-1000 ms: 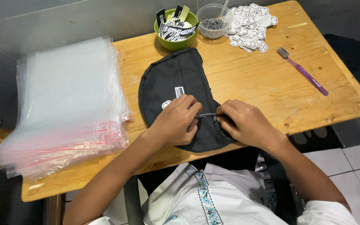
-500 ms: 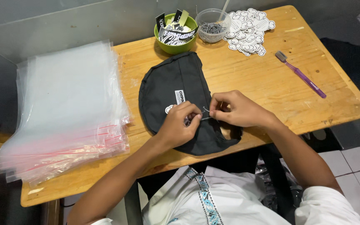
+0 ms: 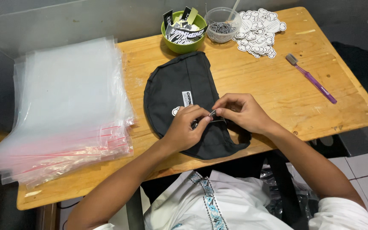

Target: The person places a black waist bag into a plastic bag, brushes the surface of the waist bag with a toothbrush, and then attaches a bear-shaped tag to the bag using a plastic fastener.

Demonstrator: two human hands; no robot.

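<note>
A black fabric pouch [image 3: 179, 87] with a small white label lies flat in the middle of the wooden table [image 3: 273, 91]. My left hand [image 3: 187, 127] rests on its lower half, fingers pinched at a small metal piece [image 3: 212, 114] on the pouch. My right hand [image 3: 240, 111] meets it from the right, thumb and forefinger pinched on the same metal piece. Whether that piece is a zipper pull or a pin cannot be told.
A thick stack of clear zip bags [image 3: 64, 110] with red seal lines covers the table's left side. At the back stand a green bowl of black-and-white tags [image 3: 184, 30], a clear cup of metal pins [image 3: 222, 25] and a pile of white stickers [image 3: 258, 32]. A purple toothbrush [image 3: 312, 79] lies at right.
Both hands have shifted slightly up the pouch and closer together, still pinching the small metal piece. The pouch and the other items have not moved.
</note>
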